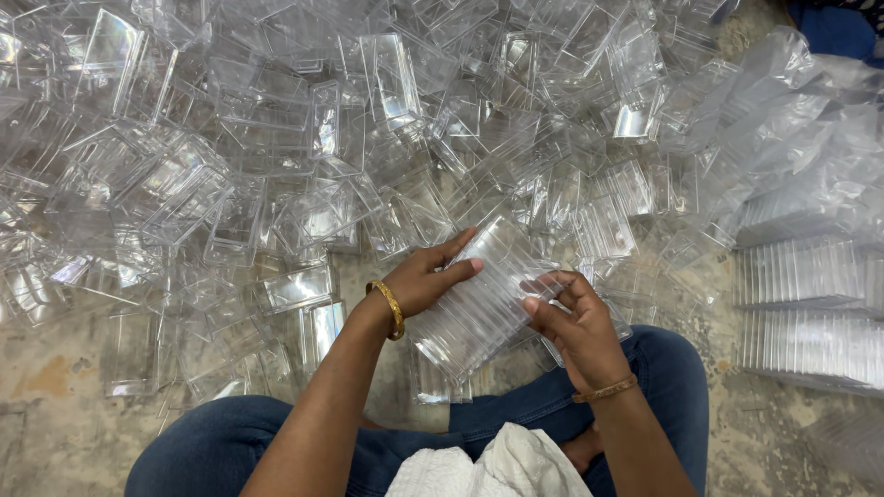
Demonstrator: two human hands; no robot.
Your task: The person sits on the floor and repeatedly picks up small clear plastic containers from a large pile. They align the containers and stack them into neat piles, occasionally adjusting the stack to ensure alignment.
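squaring up a nested stack (479,308) of clear trays above the lap: left hand (425,281) fingers wrapped over its far end, right hand (575,327) pinching the near side. loose trays (276,166) lie beyond the fingers on the floor (55,433), bagged stacks (801,276) to their right. adding another tray looks next, needing one hand freed.

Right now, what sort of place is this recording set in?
Probably a small packing workshop, worked seated on a bare concrete floor. A heap of loose clear plastic trays covers it, nested stacks in plastic bags stand aside, and both hands hold a nested tray stack.
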